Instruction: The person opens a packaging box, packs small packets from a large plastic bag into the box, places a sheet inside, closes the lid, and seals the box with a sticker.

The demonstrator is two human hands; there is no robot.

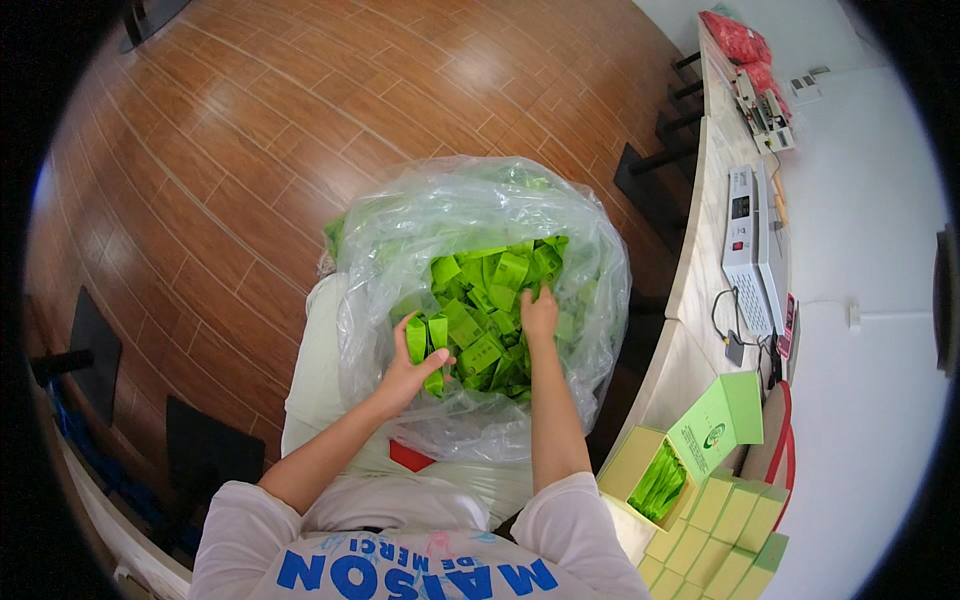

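A large clear plastic bag (480,199) lies before me, its mouth spread wide. Inside is a heap of small bright green packets (480,352), some bearing print. My left hand (412,371) holds a few green packets (427,345) upright between thumb and fingers, over the left side of the opening. Deeper in on the right, my right hand (540,311) reaches into the heap with its fingertips at the packets. The fingertips are partly hidden, so whether a packet is gripped there is unclear.
On the light counter (686,352) at right stands an open green box (652,480) filled with green packets. Closed boxes (709,540) are stacked beside it. Farther along are a white machine (750,247) with cables and red bags (739,41). Black table bases (210,442) stand on the floor.
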